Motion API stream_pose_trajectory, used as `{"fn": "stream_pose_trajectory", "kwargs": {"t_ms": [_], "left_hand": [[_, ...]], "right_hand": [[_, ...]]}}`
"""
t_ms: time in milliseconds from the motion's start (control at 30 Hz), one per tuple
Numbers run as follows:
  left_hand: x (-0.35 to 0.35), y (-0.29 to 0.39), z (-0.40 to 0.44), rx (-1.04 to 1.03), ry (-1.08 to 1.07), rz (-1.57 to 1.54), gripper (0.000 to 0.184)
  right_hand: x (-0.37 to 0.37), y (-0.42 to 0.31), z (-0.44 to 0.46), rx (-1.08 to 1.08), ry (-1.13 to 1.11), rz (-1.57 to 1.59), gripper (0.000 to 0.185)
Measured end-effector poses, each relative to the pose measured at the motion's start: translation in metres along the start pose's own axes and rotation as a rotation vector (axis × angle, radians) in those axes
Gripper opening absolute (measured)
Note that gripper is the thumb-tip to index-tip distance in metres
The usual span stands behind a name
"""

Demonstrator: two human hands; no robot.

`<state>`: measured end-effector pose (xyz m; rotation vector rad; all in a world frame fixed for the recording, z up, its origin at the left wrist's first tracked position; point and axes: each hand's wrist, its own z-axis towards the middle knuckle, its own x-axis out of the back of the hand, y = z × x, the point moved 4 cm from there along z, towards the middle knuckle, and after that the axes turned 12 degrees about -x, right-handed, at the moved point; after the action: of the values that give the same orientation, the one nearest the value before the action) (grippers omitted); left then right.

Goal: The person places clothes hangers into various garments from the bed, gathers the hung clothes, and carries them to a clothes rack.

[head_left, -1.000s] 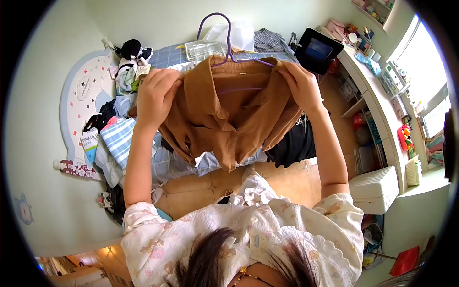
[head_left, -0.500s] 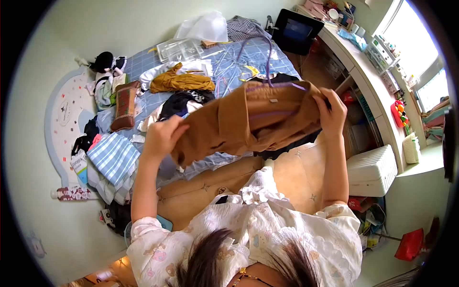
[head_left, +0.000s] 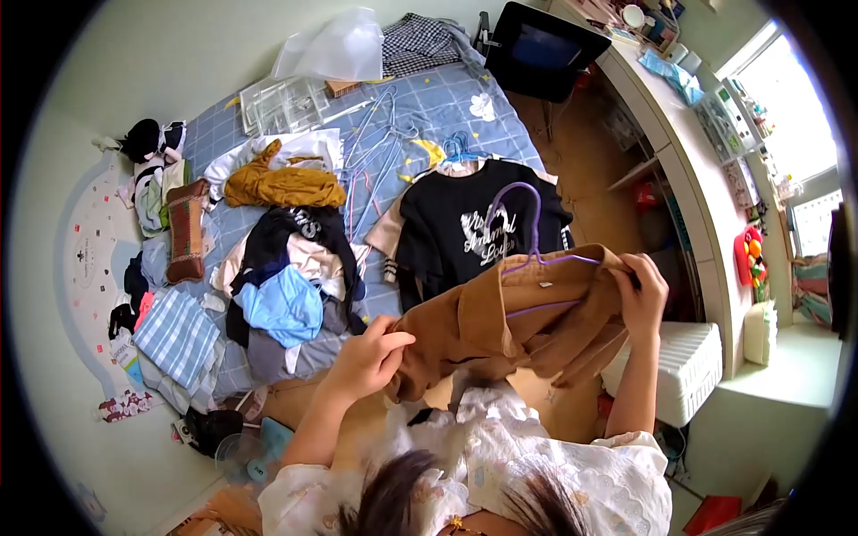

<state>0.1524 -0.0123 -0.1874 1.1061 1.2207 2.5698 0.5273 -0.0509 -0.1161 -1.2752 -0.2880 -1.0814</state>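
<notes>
A brown jacket (head_left: 447, 314) is stretched sideways between my hands, in front of my body and above the floor. My left hand (head_left: 365, 359) is closed on its lower left part. At the other end, my right hand (head_left: 642, 293) pinches the upper right shoulder. A purple hanger (head_left: 536, 223) sits inside the neck opening, its hook pointing up toward the bed. Just beyond the jacket, a black T-shirt (head_left: 460, 210) with white lettering lies flat on the bed, over other clothes and with a blue hanger hook (head_left: 460, 143) at its neck.
Clothes cover much of the bed (head_left: 447, 98): a mustard garment (head_left: 286, 186), a light blue cloth (head_left: 284, 305) and a plaid cloth (head_left: 179, 326). Loose hangers (head_left: 380, 134) lie in the middle. A desk (head_left: 657, 116) runs along the right, with a white ribbed box (head_left: 675, 371) below.
My view has shifted, so the bed sits further left and the black T-shirt is uncovered. The jacket is now lower and to the right, still held in both hands.
</notes>
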Motion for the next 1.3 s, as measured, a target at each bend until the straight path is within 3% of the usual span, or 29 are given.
{"fn": "stream_pose_trajectory", "kwargs": {"t_ms": [67, 133, 267, 300, 333, 367, 400, 467, 500, 600, 767, 833, 900, 1033, 1100, 1133, 1200, 1267, 1300], "left_hand": [[-0.015, -0.036, 0.036, 0.099, -0.078, 0.091, 0.013], [-0.033, -0.088, 0.068, 0.229, 0.003, 0.119, 0.007], [-0.061, -0.218, 0.139, 0.288, 0.093, 0.323, 0.006], [-0.074, -0.263, 0.147, 0.321, 0.062, 0.413, 0.019], [-0.085, -0.287, 0.156, 0.413, 0.004, 0.528, 0.045], [-0.099, -0.296, 0.162, 0.636, -0.269, 0.769, 0.07], [-0.114, -0.316, 0.159, 0.777, -0.429, 0.713, 0.08], [-0.129, -0.312, 0.156, 0.795, -0.44, 0.695, 0.081], [-0.136, -0.308, 0.147, 0.763, -0.352, 0.661, 0.083], [-0.158, -0.286, 0.081, 0.778, -0.338, 0.592, 0.086], [-0.172, -0.228, -0.11, 1.025, -0.539, 0.421, 0.087], [-0.169, -0.21, -0.198, 1.147, -0.416, 0.34, 0.088], [-0.15, -0.196, -0.264, 1.249, -0.218, 0.289, 0.088], [-0.077, -0.186, -0.337, 1.515, -0.248, 0.396, 0.084], [-0.051, -0.215, -0.382, 1.358, -0.08, 0.385, 0.081], [-0.036, -0.224, -0.404, 1.283, -0.003, 0.374, 0.08], [-0.009, -0.258, -0.43, 1.222, -0.003, 0.343, 0.076], [0.019, -0.293, -0.45, 1.16, 0.051, 0.306, 0.074], [0.032, -0.315, -0.456, 1.129, 0.113, 0.284, 0.073]], "right_hand": [[-0.045, 0.043, 0.053, -0.014, -0.079, 0.028, 0.014], [-0.1, 0.085, 0.108, 0.01, -0.143, 0.087, 0.012], [-0.239, 0.164, 0.222, 0.056, -0.193, 0.057, 0.015], [-0.274, 0.184, 0.242, 0.084, -0.148, -0.125, 0.024], [-0.311, 0.21, 0.254, 0.099, -0.116, -0.3, 0.042], [-0.335, 0.223, 0.259, -0.08, -0.231, -0.43, 0.06], [-0.358, 0.238, 0.259, -0.257, -0.382, -0.503, 0.069], [-0.381, 0.244, 0.239, -0.293, -0.353, -0.518, 0.068], [-0.387, 0.25, 0.223, -0.203, -0.353, -0.438, 0.064], [-0.384, 0.257, 0.141, -0.151, -0.384, -0.271, 0.063], [-0.369, 0.277, -0.04, -0.361, -0.658, -0.274, 0.051], [-0.361, 0.266, -0.098, -0.586, -0.793, -0.332, 0.043], [-0.35, 0.227, -0.127, -0.634, -0.918, -0.405, 0.04], [-0.381, 0.202, -0.179, -0.567, -0.903, -0.339, 0.029], [-0.412, 0.188, -0.191, -0.511, -0.883, -0.42, 0.022], [-0.42, 0.146, -0.179, -0.514, -0.938, -0.486, 0.021], [-0.463, 0.137, -0.193, -0.457, -0.891, -0.47, 0.021], [-0.494, 0.068, -0.188, -0.632, -0.916, -0.424, 0.02], [-0.519, 0.07, -0.207, -0.596, -0.764, -0.223, 0.02]]}}
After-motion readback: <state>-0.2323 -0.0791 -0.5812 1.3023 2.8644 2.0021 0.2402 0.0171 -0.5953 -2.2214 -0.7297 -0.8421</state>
